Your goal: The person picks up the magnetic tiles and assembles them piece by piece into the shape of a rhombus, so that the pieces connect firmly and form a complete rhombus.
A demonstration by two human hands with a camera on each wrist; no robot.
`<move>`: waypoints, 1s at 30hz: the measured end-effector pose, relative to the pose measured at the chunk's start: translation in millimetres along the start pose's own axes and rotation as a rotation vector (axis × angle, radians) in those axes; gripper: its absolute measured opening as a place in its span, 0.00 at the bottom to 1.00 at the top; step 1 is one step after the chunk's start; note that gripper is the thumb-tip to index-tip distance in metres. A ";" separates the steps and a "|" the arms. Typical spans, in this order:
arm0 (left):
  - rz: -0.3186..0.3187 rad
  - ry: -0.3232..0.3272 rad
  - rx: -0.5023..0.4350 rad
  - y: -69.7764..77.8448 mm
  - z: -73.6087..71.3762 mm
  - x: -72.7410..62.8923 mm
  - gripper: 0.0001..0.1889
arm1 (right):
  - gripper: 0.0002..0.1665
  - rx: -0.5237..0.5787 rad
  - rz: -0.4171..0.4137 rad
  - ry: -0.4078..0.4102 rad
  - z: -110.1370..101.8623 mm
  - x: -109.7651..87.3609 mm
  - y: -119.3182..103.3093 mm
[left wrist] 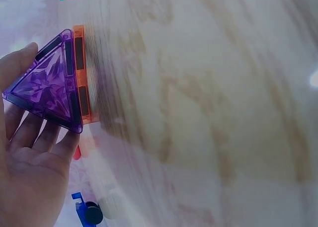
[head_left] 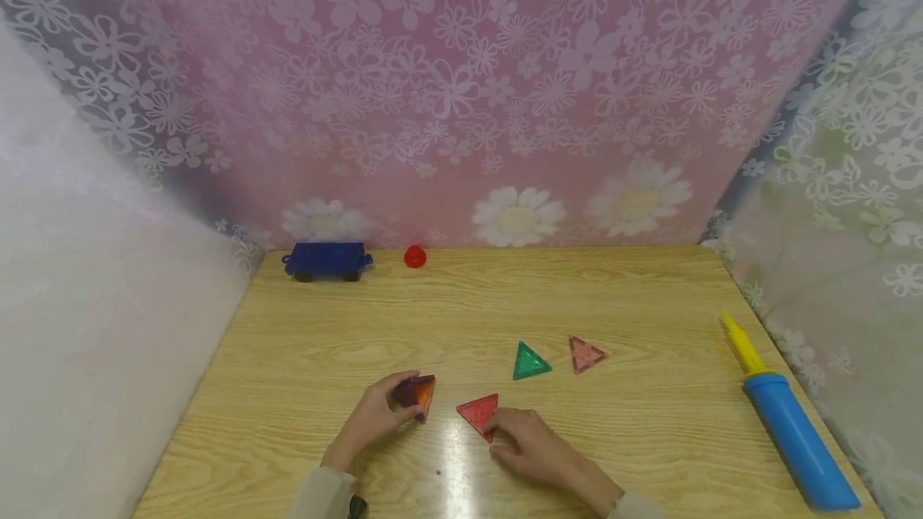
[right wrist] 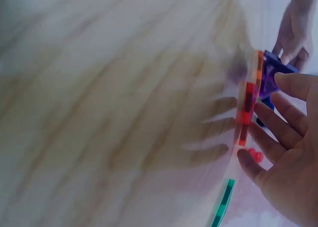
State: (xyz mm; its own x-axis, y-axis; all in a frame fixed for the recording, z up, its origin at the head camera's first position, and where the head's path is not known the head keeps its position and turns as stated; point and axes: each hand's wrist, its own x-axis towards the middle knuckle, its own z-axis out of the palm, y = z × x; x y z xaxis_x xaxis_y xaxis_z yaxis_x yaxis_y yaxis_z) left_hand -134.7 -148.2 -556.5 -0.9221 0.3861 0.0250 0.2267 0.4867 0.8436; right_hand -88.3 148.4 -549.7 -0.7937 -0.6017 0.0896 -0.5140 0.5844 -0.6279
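My left hand (head_left: 376,413) holds a purple triangular magnetic tile (left wrist: 48,85) by its edges, thumb on one side and fingers along the other. The tile stands tilted up, its lower edge against an orange tile (left wrist: 80,78) that lies low at the tabletop. To the right, a red triangular tile (head_left: 477,412) lies flat on the wood. My right hand (head_left: 532,445) reaches over this tile's right corner, its fingers nearly straight and touching it. Behind lie a green triangular tile (head_left: 531,362) and a pale pink triangular tile (head_left: 586,355).
A blue toy wagon (head_left: 328,260) and a small red rounded piece (head_left: 414,256) stand along the table's back edge. A blue hand pump (head_left: 800,439) with a yellow nozzle lies by the right edge. Flowered curtains (head_left: 461,102) enclose the wooden table (head_left: 634,295).
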 end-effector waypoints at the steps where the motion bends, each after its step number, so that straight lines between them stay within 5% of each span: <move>1: 0.002 0.000 0.006 -0.1 -0.2 0.2 0.30 | 0.12 0.019 -0.014 0.018 -0.2 0.5 1.3; 6: -0.010 0.010 0.004 4.8 -2.7 0.8 0.30 | 0.12 0.087 0.010 0.087 -9.8 4.2 9.4; 9: 0.000 0.081 0.002 12.7 -4.4 1.1 0.27 | 0.13 0.081 0.085 0.116 -18.7 6.2 14.6; 13: 0.115 0.211 0.059 26.3 -4.0 3.1 0.21 | 0.13 0.048 0.106 0.192 -29.0 8.4 22.9; 16: 0.257 0.232 0.041 37.6 -1.2 4.8 0.20 | 0.13 0.017 0.080 0.247 -33.5 9.9 29.9; 19: 0.372 0.196 0.021 48.0 6.4 6.5 0.20 | 0.14 -0.016 0.051 0.287 -35.2 10.2 37.3; 22: 0.389 0.101 0.018 54.4 18.3 6.4 0.21 | 0.14 -0.037 0.022 0.320 -34.8 10.6 45.1; 25: 0.336 -0.026 0.055 55.3 32.1 5.5 0.21 | 0.16 -0.051 0.010 0.340 -34.5 11.4 50.4; 30: 0.156 -0.207 0.083 48.1 51.2 2.2 0.23 | 0.16 -0.054 0.024 0.330 -35.2 12.5 53.2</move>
State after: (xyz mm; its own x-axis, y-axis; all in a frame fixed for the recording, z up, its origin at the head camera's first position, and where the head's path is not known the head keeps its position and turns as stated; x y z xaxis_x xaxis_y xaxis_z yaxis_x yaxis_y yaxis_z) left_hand -109.7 -83.9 -543.4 -0.7922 0.6093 0.0339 0.3939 0.4682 0.7910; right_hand -137.1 191.1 -554.8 -0.8641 -0.3833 0.3264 -0.5029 0.6298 -0.5920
